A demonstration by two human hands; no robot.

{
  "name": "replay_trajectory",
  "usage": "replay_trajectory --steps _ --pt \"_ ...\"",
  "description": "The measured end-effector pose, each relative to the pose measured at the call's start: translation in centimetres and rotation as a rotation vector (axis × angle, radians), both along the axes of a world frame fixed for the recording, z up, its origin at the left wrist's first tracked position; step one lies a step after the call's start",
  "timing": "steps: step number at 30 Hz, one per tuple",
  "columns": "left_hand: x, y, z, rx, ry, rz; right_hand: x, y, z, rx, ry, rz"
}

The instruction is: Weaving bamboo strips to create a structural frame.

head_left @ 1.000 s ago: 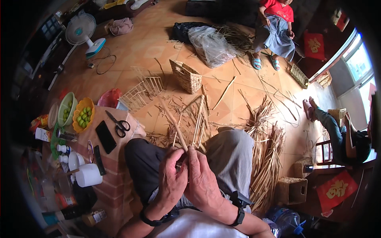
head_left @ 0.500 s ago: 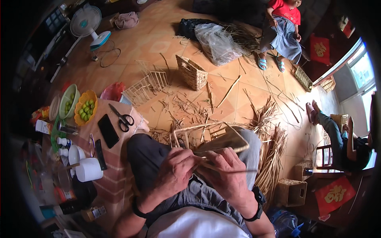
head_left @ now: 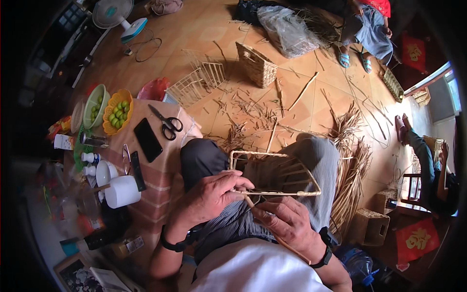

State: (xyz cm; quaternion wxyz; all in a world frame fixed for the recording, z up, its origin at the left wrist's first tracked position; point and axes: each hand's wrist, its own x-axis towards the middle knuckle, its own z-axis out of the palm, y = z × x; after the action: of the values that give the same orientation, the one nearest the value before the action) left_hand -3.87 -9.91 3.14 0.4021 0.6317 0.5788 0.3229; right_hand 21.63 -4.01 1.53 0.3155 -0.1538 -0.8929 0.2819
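An open basket frame (head_left: 284, 193) of thin rods, its rim partly wrapped with plant fibre, rests on my lap between my knees. My left hand (head_left: 211, 195) is closed on the frame's near left corner, fingertips pinching the rim. From that corner a brown straw strand (head_left: 248, 200) runs toward me. My right hand (head_left: 286, 223) has its fingers closed round this strand, just right of the corner, and the strand's tail comes out below the palm toward my wrist. My fingers hide where strand and rim meet.
At left, a cloth-covered table holds black scissors (head_left: 168, 124), a phone (head_left: 147, 139), and a yellow bowl (head_left: 118, 113) of green fruit. A straw bundle (head_left: 352, 180) lies beside my right knee. Ahead are a woven basket (head_left: 258, 65) and a bare frame (head_left: 199, 82). Two other people are nearby.
My hands have moved apart, the right one toward me along the strand. The frame has turned, so its near rim now lies across my lap. The whole view has shifted too.
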Motion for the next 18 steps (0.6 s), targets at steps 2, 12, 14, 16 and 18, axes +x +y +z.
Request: replay_trajectory --steps 2,12,14,16,18 --pt "-0.1 -0.1 0.0 -0.027 -0.037 0.032 -0.3 -0.4 -0.1 0.016 0.012 -0.001" --pt "-0.6 -1.0 -1.3 -0.009 -0.140 0.058 -3.2 4.4 1.3 -0.015 -0.091 -0.201" --pt "-0.8 -1.1 -1.5 0.018 -0.091 0.059 -4.6 6.0 0.3 -0.198 -0.173 -0.218" --pt "-0.6 -0.8 -1.2 0.102 -0.028 0.054 -5.6 6.7 -0.5 -0.341 -0.334 -0.245" --pt "0.3 -0.1 -0.2 0.239 0.046 0.047 -6.3 6.7 -0.6 -0.393 -0.379 -0.271"
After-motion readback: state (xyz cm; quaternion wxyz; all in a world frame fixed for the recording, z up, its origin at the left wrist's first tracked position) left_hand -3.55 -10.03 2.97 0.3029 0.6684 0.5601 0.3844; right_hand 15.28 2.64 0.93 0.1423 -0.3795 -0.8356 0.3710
